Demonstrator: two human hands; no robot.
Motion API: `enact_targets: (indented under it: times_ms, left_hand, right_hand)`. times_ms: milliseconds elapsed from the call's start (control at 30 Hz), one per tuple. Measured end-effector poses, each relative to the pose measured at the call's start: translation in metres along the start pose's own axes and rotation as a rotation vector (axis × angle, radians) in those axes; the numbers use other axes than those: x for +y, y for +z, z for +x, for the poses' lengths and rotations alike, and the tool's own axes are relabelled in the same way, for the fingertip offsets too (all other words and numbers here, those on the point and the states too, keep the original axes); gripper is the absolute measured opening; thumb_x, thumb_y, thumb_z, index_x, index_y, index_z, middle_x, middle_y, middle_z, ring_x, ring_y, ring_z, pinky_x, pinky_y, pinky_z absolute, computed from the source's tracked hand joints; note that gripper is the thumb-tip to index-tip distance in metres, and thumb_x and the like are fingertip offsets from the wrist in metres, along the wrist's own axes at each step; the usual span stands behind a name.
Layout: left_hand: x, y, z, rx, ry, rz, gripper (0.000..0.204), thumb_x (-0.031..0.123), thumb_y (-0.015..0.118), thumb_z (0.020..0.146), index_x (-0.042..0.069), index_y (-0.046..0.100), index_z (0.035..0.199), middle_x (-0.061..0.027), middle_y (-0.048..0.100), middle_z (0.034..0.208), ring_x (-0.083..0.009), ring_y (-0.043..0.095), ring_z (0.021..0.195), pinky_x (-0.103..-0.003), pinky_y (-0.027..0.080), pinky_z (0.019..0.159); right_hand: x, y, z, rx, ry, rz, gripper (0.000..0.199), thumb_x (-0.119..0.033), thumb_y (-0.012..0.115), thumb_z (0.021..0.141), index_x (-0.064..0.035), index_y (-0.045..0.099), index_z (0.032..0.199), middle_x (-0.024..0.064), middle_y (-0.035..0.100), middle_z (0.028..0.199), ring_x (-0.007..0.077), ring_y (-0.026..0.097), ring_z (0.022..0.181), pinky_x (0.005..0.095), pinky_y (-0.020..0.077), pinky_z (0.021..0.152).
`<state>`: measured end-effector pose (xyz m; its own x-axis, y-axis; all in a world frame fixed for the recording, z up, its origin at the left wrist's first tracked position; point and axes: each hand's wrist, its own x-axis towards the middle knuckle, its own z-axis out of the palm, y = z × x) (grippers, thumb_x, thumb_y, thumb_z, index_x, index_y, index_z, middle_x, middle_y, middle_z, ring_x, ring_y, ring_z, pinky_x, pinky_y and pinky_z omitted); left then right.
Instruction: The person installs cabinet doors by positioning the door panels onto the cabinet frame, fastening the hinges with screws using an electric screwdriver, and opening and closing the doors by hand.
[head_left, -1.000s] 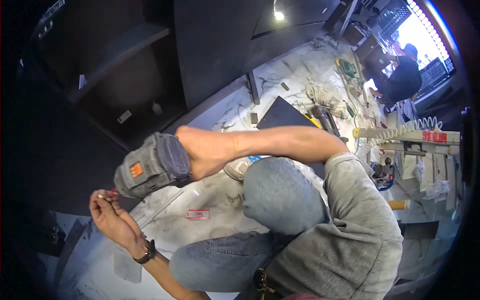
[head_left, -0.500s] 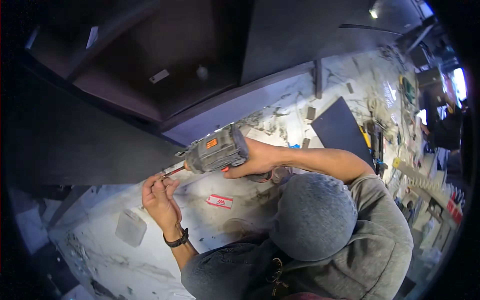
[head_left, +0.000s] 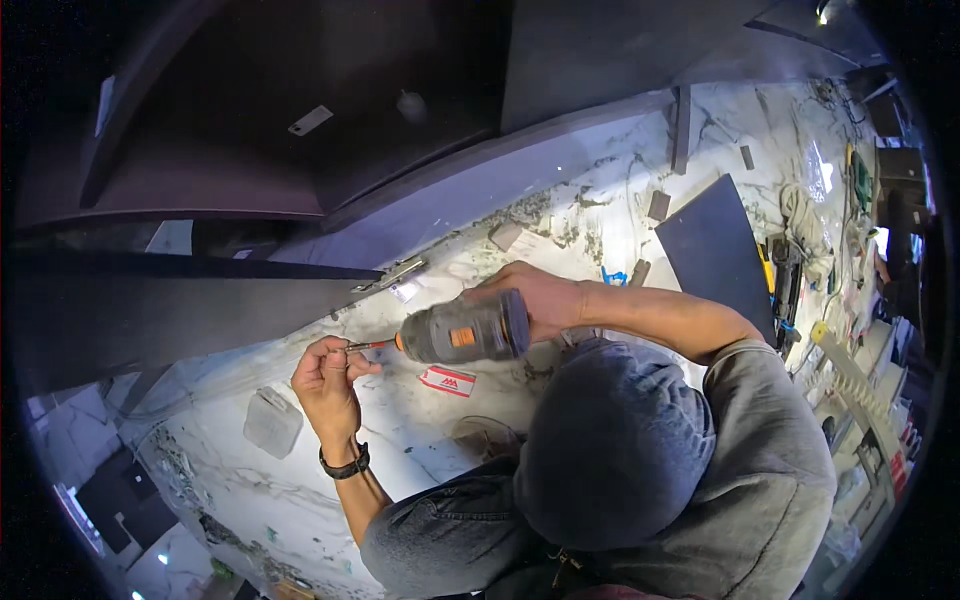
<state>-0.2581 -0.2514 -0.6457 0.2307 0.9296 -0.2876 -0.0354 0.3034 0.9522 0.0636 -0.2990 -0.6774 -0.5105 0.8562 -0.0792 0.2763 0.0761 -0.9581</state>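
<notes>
My right hand (head_left: 545, 297) grips a dark grey cordless drill (head_left: 485, 332) with orange marks, held nearly level and pointing left. A thin red and metal driver bit (head_left: 372, 345) runs from its chuck. At the bit's tip, my left hand (head_left: 328, 375) pinches with thumb and forefinger; whether a screw sits there is too small to tell. A black band circles my left wrist. Beyond the hands, a dark cabinet door panel (head_left: 200, 315) carries a metal hinge (head_left: 392, 275) at its right end. The drill's handle is mostly hidden from view.
A red-and-white packet (head_left: 447, 381) and a pale square piece (head_left: 272, 422) lie on the marbled floor. A dark open cabinet (head_left: 250, 140) stands ahead. To the right are a dark flat board (head_left: 718, 255), tools and a yellow-ended coiled piece (head_left: 850, 365). Rounded grey cloth (head_left: 620, 450) fills the lower middle.
My view has shifted. The drill has come away from the door panel toward the right and levelled out. My left hand has stayed at the bit's tip. The hinge now shows more clearly.
</notes>
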Motion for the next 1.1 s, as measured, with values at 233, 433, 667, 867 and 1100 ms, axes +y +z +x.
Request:
enact_targets:
  times_ms: [233,433,667,867,1100]
  left_hand:
    - [0.002,0.037,0.025,-0.083,-0.204,-0.145,0.023,0.007,0.059,0.096,0.0,0.056,0.117,-0.0157,0.066,0.101,-0.0199,0.068,0.079,-0.037,0.061,0.077]
    - [-0.048,0.065,0.029,-0.069,-0.321,-0.48,0.027,0.004,0.06,0.095,-0.003,0.055,0.12,-0.0145,0.067,0.105,-0.018,0.068,0.086,-0.035,0.059,0.085]
    - [-0.025,-0.005,-0.003,0.566,0.278,0.469,0.01,0.009,0.071,0.088,0.003,0.063,0.09,-0.0036,0.063,0.084,-0.0124,0.059,0.077,-0.025,0.047,0.067]
    - [0.125,-0.176,0.048,0.863,0.617,0.396,0.036,0.033,0.06,0.098,0.003,0.053,0.117,-0.0066,0.057,0.105,-0.0181,0.053,0.1,-0.032,0.045,0.097]
    - [0.187,-0.235,0.083,0.274,0.398,-0.097,0.064,0.049,0.064,0.09,0.007,0.049,0.135,-0.0051,0.049,0.141,-0.0212,0.046,0.129,-0.034,0.036,0.111]
  right_hand:
    - [0.03,0.014,-0.022,0.251,-0.307,-0.662,0.032,-0.015,0.068,0.078,-0.0092,0.064,0.108,0.006,0.058,0.09,0.0235,0.057,0.089,0.039,0.0424,0.082]
    - [0.046,0.02,-0.048,0.366,-0.245,-0.832,0.031,-0.018,0.066,0.074,-0.0127,0.065,0.104,0.0018,0.054,0.086,0.0216,0.055,0.087,0.0389,0.0404,0.078]
    - [0.092,-0.025,-0.119,0.459,0.219,-1.026,0.03,-0.011,0.063,0.077,-0.0115,0.064,0.107,0.0051,0.059,0.092,0.0256,0.054,0.096,0.041,0.0393,0.081]
    - [0.136,-0.059,-0.161,0.378,0.381,-1.035,0.034,-0.007,0.06,0.078,-0.0097,0.062,0.112,0.009,0.06,0.097,0.0295,0.054,0.102,0.0441,0.0409,0.087]
    - [0.089,-0.052,-0.116,0.215,0.547,-1.379,0.044,-0.008,0.065,0.077,-0.0067,0.06,0.121,0.0186,0.056,0.122,0.0312,0.052,0.116,0.0428,0.0408,0.101]
